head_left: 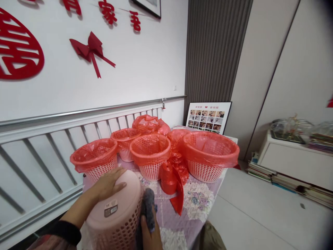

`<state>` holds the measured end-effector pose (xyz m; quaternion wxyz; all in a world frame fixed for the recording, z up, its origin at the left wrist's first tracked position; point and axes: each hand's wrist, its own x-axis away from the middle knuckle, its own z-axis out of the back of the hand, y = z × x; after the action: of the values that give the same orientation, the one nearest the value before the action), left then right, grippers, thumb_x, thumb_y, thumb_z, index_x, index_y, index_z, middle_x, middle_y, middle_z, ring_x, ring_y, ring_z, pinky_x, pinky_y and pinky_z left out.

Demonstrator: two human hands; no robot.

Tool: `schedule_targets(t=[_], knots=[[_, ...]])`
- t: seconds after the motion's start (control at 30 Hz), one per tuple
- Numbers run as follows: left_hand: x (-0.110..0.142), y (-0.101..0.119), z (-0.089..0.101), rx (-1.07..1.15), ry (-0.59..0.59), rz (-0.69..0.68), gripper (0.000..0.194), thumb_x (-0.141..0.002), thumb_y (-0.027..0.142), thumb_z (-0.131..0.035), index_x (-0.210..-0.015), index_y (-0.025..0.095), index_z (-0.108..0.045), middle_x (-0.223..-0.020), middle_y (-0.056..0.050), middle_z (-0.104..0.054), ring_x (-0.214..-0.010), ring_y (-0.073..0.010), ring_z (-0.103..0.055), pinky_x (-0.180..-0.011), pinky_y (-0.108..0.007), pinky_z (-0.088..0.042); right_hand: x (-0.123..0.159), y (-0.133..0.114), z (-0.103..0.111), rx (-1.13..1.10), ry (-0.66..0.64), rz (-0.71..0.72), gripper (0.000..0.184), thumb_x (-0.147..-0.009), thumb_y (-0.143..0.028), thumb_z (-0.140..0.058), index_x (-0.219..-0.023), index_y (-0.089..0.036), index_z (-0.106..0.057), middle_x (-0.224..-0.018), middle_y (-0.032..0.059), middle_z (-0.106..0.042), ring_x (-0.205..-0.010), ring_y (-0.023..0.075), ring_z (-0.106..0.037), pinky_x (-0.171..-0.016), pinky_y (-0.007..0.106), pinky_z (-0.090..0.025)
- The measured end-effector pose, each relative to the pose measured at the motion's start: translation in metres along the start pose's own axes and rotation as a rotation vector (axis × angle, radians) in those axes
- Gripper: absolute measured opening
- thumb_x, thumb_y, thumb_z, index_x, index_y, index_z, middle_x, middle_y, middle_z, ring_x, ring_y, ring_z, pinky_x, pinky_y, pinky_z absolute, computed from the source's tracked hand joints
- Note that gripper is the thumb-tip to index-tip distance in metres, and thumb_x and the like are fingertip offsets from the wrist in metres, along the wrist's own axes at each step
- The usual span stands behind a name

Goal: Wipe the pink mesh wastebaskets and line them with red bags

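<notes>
A pink plastic basket [122,198] stands upside down close to me, its solid base up and its holed side facing right; a small label sticks to the base. Across that base lies my left hand [109,184], fingers stretched out and touching it. My right hand [151,229] is closed on a grey cloth [148,208], which is against the basket's right side. Beyond are pink baskets lined with red plastic bags: a left one [101,170], a back one [126,154], a middle one [151,170] and a large right one [205,170].
The table has a purple floral cloth [166,215]. A red roll of bags [169,178] with a loose strip stands on it, crumpled red bags [148,123] behind. A white radiator [52,156] runs along the left wall. Right are a white cabinet [291,156] and stacked books [281,185].
</notes>
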<state>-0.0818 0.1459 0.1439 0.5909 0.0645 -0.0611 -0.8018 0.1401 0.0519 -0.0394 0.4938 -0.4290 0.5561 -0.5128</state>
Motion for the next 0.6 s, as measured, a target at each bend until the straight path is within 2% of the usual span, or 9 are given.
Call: schedule_targets(t=[0.1,0.17,0.2,0.33,0.43,0.5,0.6], knots=[[0.003,-0.004,0.0,0.015,0.027,-0.049,0.075,-0.092,0.065,-0.043,-0.151,0.018,-0.045,-0.162,-0.015,-0.042,-0.15,-0.0306,-0.038,-0.124,-0.049,-0.03,-0.02,-0.044,-0.008,-0.015,-0.089,0.241,0.064,-0.094,-0.057,-0.056,-0.149,-0.026,-0.052,-0.165,0.0077,-0.038,-0.154,0.0303,-0.029,-0.126,0.056,-0.025],[0.004,-0.006,0.0,0.014,0.028,-0.062,0.074,-0.093,0.064,-0.043,-0.151,0.018,-0.045,-0.162,-0.013,-0.042,-0.151,-0.0293,-0.037,-0.124,-0.048,-0.029,-0.028,-0.051,-0.01,-0.033,-0.094,0.31,0.059,-0.096,-0.054,-0.055,-0.147,-0.026,-0.054,-0.166,0.0081,-0.036,-0.154,0.0282,-0.031,-0.126,0.054,-0.027],[0.005,-0.007,-0.001,0.008,0.022,-0.062,0.073,-0.093,0.063,-0.043,-0.151,0.019,-0.045,-0.162,-0.013,-0.043,-0.151,-0.029,-0.037,-0.124,-0.047,-0.029,-0.03,-0.046,-0.01,-0.041,-0.087,0.308,0.059,-0.096,-0.055,-0.054,-0.147,-0.024,-0.054,-0.164,0.0099,-0.038,-0.153,0.0281,-0.033,-0.126,0.054,-0.027],[0.004,-0.008,-0.003,-0.012,0.017,-0.049,0.074,-0.093,0.064,-0.044,-0.151,0.019,-0.046,-0.16,-0.013,-0.045,-0.149,-0.0302,-0.039,-0.123,-0.049,-0.031,-0.03,0.014,-0.008,-0.054,-0.045,0.132,0.073,-0.094,-0.067,-0.047,-0.147,-0.017,-0.054,-0.155,0.0181,-0.051,-0.147,0.032,-0.044,-0.124,0.057,-0.03],[0.004,-0.008,-0.004,-0.005,0.033,-0.057,0.074,-0.092,0.065,-0.044,-0.149,0.019,-0.048,-0.159,-0.012,-0.046,-0.15,-0.0305,-0.038,-0.123,-0.049,-0.031,-0.029,0.055,0.0,-0.075,0.02,-0.02,0.081,-0.086,-0.079,-0.048,-0.136,-0.018,-0.065,-0.142,0.0183,-0.064,-0.14,0.036,-0.052,-0.122,0.058,-0.032],[0.004,-0.008,-0.005,-0.001,0.039,-0.068,0.074,-0.092,0.065,-0.043,-0.149,0.019,-0.048,-0.159,-0.012,-0.047,-0.15,-0.0302,-0.038,-0.124,-0.048,-0.031,-0.03,0.061,0.005,-0.101,0.058,-0.09,0.082,-0.08,-0.083,-0.052,-0.126,-0.019,-0.072,-0.132,0.0167,-0.07,-0.136,0.0367,-0.056,-0.121,0.058,-0.033],[0.004,-0.007,-0.004,-0.006,0.035,-0.072,0.075,-0.093,0.065,-0.043,-0.15,0.017,-0.047,-0.159,-0.012,-0.047,-0.15,-0.0304,-0.037,-0.124,-0.048,-0.029,-0.031,0.033,0.006,-0.184,0.07,-0.187,0.076,-0.081,-0.08,-0.055,-0.118,-0.017,-0.076,-0.128,0.0163,-0.073,-0.132,0.0356,-0.061,-0.119,0.055,-0.038]])
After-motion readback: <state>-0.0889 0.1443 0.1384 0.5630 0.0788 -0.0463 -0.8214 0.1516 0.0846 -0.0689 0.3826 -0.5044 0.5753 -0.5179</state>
